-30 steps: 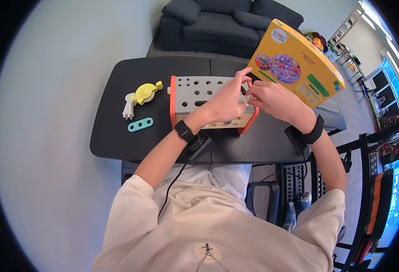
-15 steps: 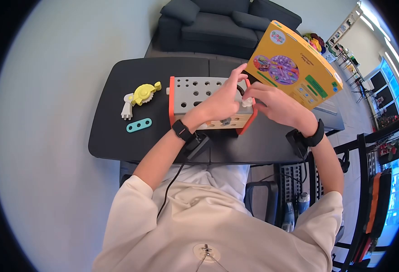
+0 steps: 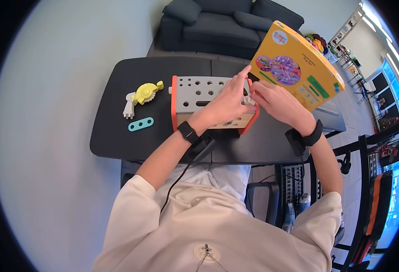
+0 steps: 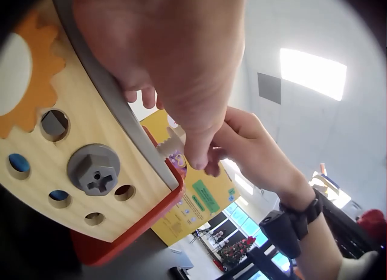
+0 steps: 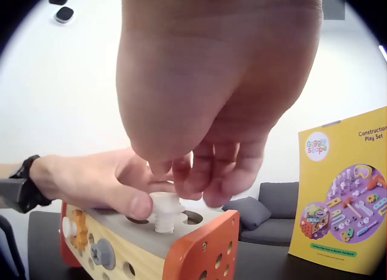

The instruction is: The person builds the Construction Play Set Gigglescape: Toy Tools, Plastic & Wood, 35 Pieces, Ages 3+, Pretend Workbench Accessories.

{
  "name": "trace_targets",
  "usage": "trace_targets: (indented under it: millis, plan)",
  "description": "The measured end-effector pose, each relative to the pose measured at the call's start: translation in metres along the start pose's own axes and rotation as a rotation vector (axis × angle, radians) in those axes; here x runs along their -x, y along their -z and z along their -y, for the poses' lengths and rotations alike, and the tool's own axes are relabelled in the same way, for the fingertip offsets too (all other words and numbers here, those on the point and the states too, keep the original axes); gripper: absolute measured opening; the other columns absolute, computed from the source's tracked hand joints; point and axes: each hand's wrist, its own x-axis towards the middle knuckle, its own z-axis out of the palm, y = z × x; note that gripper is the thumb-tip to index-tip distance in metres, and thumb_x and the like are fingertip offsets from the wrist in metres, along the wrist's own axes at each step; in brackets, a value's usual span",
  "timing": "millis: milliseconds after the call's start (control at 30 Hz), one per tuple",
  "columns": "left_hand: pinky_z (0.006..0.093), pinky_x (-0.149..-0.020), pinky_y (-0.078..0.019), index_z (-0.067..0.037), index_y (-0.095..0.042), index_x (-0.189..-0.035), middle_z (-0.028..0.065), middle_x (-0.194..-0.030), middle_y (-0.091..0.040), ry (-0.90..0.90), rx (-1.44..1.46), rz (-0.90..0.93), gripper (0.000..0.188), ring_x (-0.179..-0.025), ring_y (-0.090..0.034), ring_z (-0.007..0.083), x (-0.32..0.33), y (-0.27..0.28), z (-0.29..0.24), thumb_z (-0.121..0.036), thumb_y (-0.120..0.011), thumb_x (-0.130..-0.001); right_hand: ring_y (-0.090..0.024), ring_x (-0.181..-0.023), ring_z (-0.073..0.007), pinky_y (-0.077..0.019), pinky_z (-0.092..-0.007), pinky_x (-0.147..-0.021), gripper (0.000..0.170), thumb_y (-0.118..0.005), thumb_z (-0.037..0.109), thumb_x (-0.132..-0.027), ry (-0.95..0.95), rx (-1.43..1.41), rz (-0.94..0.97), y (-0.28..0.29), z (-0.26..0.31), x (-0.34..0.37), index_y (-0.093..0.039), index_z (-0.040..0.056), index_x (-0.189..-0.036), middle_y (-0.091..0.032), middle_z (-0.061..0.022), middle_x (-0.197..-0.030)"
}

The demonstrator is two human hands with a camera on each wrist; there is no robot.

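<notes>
A white toy bolt (image 5: 164,215) stands upright at a hole in the grey top of a toy workbench (image 5: 202,247), its threads showing below the head. My right hand (image 3: 279,103) comes from the right, its curled fingertips pinching at the bolt's head. My left hand (image 3: 229,105) reaches across the grey top, index finger extended, with its thumb (image 5: 139,206) against the bolt's side. On the wooden front face sits a grey hex bolt (image 4: 95,170) with a cross slot, near an orange gear (image 4: 36,74).
Left of the workbench on the black table (image 3: 117,140) lie a yellow-and-white toy saw-like piece (image 3: 145,94) and a teal strip (image 3: 141,124) with holes. A yellow play-set box (image 3: 294,63) stands behind to the right. A dark sofa (image 3: 217,31) is beyond the table.
Half a second ago the right fingers were a little apart from the white bolt; now they are back at its head. The left hand stays over the top, its thumb closer to the bolt.
</notes>
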Motion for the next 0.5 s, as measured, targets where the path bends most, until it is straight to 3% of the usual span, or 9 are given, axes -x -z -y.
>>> trace_targets:
  millis: [67, 100, 167, 200, 267, 300, 400, 467, 500]
  plan:
    - [0.0504, -0.122, -0.0398, -0.006, -0.008, -0.17, 0.0287, -0.165, -0.036, -0.003, 0.052, 0.04, 0.108, -0.155, -0.038, 0.0439, -0.003, 0.001, 0.01, -0.015, -0.081, -0.092, -0.071, -0.093, -0.0349, -0.0554, -0.0454, -0.082, 0.019, -0.067, 0.008, -0.099, 0.178, -0.27, -0.112, 0.002, 0.0, 0.004, -0.071, 0.0012, -0.116, -0.072, -0.0163, -0.107]
    - [0.0506, -0.122, -0.0396, -0.01, -0.006, -0.171, 0.0271, -0.167, -0.036, -0.009, 0.104, 0.081, 0.109, -0.154, -0.04, 0.0421, -0.004, 0.001, 0.016, -0.014, -0.081, -0.092, -0.071, -0.093, -0.0349, -0.0554, -0.0454, -0.082, 0.019, -0.067, 0.008, -0.099, 0.175, -0.269, -0.115, 0.004, 0.0, 0.004, -0.071, 0.0012, -0.116, -0.072, -0.0163, -0.107]
    - [0.0506, -0.121, -0.0402, -0.01, -0.004, -0.171, 0.0269, -0.167, -0.035, 0.031, 0.144, 0.097, 0.109, -0.154, -0.041, 0.0419, -0.003, 0.01, 0.01, -0.011, -0.079, -0.091, -0.068, -0.106, -0.0348, -0.0531, -0.0436, -0.094, 0.029, -0.066, -0.003, -0.093, 0.203, -0.35, 0.077, 0.009, 0.0, 0.003, -0.071, 0.0, -0.121, -0.067, -0.0157, -0.127]
    - [0.0506, -0.121, -0.0408, -0.01, -0.002, -0.171, 0.0267, -0.168, -0.034, 0.074, 0.182, 0.108, 0.109, -0.153, -0.041, 0.0417, -0.003, 0.013, 0.008, -0.008, -0.077, -0.091, -0.068, -0.106, -0.0348, -0.0531, -0.0436, -0.094, 0.029, -0.066, -0.003, -0.093, 0.203, -0.349, 0.076, 0.008, -0.002, 0.003, -0.071, 0.0, -0.121, -0.067, -0.0157, -0.127]
    - [0.0503, -0.121, -0.0406, -0.01, -0.002, -0.171, 0.0271, -0.168, -0.034, 0.07, 0.174, 0.116, 0.109, -0.153, -0.041, 0.0419, -0.004, 0.012, 0.007, -0.007, -0.075, -0.09, -0.072, -0.096, -0.0339, -0.0558, -0.0436, -0.083, 0.019, -0.069, 0.005, -0.097, 0.237, -0.249, 0.016, 0.002, -0.004, 0.001, -0.072, 0.0034, -0.115, -0.071, -0.0131, -0.107]
    - [0.0501, -0.121, -0.0405, -0.011, -0.002, -0.171, 0.0275, -0.168, -0.033, 0.068, 0.169, 0.124, 0.108, -0.153, -0.041, 0.0422, -0.003, 0.011, 0.006, -0.005, -0.073, -0.089, -0.072, -0.096, -0.0339, -0.0558, -0.0436, -0.083, 0.019, -0.069, 0.005, -0.097, 0.237, -0.25, 0.015, 0.002, -0.004, -0.001, -0.072, 0.0034, -0.115, -0.071, -0.0131, -0.107]
    - [0.0502, -0.123, -0.0382, -0.01, -0.002, -0.171, 0.0289, -0.168, -0.033, -0.011, 0.02, 0.07, 0.11, -0.154, -0.039, 0.0424, -0.002, 0.002, 0.012, -0.008, -0.076, -0.09, -0.073, -0.087, -0.0367, -0.0564, -0.0435, -0.077, 0.014, -0.069, 0.015, -0.1, 0.016, -0.182, 0.109, 0.007, 0.007, -0.008, -0.072, 0.0053, -0.109, -0.073, -0.0134, -0.091]
    - [0.0504, -0.125, -0.0365, -0.01, -0.002, -0.171, 0.0295, -0.168, -0.033, 0.03, 0.073, 0.089, 0.111, -0.156, -0.037, 0.0431, -0.001, 0.005, 0.001, -0.009, -0.078, -0.09, -0.073, -0.08, -0.0382, -0.0566, -0.044, -0.073, 0.022, -0.066, 0.027, -0.103, 0.009, 0.186, 0.244, 0.012, 0.015, -0.013, -0.072, 0.0058, -0.103, -0.073, -0.0145, -0.081]
    - [0.0505, -0.126, -0.0347, -0.01, -0.003, -0.171, 0.0301, -0.167, -0.033, 0.072, 0.126, 0.105, 0.112, -0.157, -0.035, 0.0438, -0.001, 0.006, -0.003, -0.009, -0.079, -0.089, -0.073, -0.08, -0.0382, -0.0566, -0.044, -0.073, 0.022, -0.066, 0.027, -0.103, 0.009, 0.186, 0.243, 0.011, 0.016, -0.013, -0.072, 0.0058, -0.103, -0.073, -0.0145, -0.081]
